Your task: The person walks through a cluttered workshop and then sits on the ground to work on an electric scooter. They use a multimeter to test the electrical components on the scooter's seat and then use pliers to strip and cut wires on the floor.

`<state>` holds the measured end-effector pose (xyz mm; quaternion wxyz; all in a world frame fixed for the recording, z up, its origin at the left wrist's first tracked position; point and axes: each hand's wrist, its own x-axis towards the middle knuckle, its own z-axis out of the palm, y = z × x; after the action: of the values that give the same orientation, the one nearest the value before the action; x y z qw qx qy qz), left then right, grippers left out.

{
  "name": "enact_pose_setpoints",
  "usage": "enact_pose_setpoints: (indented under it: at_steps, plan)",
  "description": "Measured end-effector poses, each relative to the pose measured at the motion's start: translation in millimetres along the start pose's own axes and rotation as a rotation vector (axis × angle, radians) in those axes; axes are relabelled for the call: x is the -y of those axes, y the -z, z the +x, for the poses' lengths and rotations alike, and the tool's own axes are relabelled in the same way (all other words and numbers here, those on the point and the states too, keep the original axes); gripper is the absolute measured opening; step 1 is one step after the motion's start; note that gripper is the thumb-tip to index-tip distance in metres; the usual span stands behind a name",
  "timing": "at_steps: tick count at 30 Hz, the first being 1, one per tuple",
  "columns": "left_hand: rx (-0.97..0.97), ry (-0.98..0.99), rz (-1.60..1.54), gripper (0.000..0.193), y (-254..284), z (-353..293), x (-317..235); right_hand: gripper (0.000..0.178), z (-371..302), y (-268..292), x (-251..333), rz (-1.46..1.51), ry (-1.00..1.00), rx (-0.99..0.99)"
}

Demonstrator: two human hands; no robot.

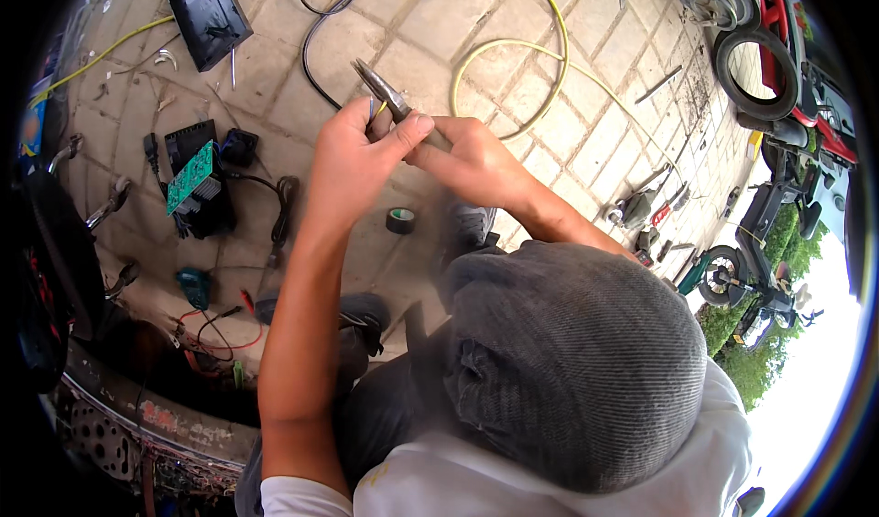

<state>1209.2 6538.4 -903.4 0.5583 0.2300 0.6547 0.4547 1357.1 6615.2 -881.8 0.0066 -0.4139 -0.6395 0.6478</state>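
My left hand (352, 151) is closed around the end of a thin black cable (314, 59), with bits of yellow and blue wire showing at the fingertips. A pair of pliers (385, 91) is gripped in my right hand (472, 155), its long jaws pointing up and to the left beside the wire end. Both hands touch at the thumbs, and the handles are mostly covered by my fingers. A large grey ribbed-cloth shape (586, 361) hides part of my right forearm.
Left of my arms lie a green circuit board (192, 178), a black plug cord (282, 215) and a teal meter (194, 288). A black casing (209, 18) is at the upper left. A tape roll (400, 220) and yellow hose (560, 41) rest on the paving; motorbikes (755, 233) stand right.
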Motion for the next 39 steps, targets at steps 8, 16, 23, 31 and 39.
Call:
enact_pose_setpoints:
  at_steps: [8, 16, 23, 31, 39]
  plan:
    - [0.004, 0.02, 0.056, 0.019, 5.6, -1.4, -6.6, 0.035, 3.2, 1.7, 2.4, -0.107, -0.002, 0.009]
    - [0.002, 0.007, 0.053, 0.033, 6.0, -1.5, -8.0, 0.032, 7.5, -1.2, -8.3, -0.205, 0.157, -0.052]
    - [0.024, 0.008, 0.096, 0.036, 7.0, -1.7, -8.8, 0.026, 6.8, -0.7, -8.7, -0.322, 0.186, -0.077]
    - [0.035, 0.033, 0.025, 0.033, 3.9, -2.0, -10.6, 0.024, 8.8, -2.3, -8.5, -0.205, 0.188, -0.075]
    - [-0.017, -0.005, 0.078, 0.035, -3.2, -3.4, -6.7, 0.024, 5.5, -9.1, -6.5, -0.244, 0.11, -0.202]
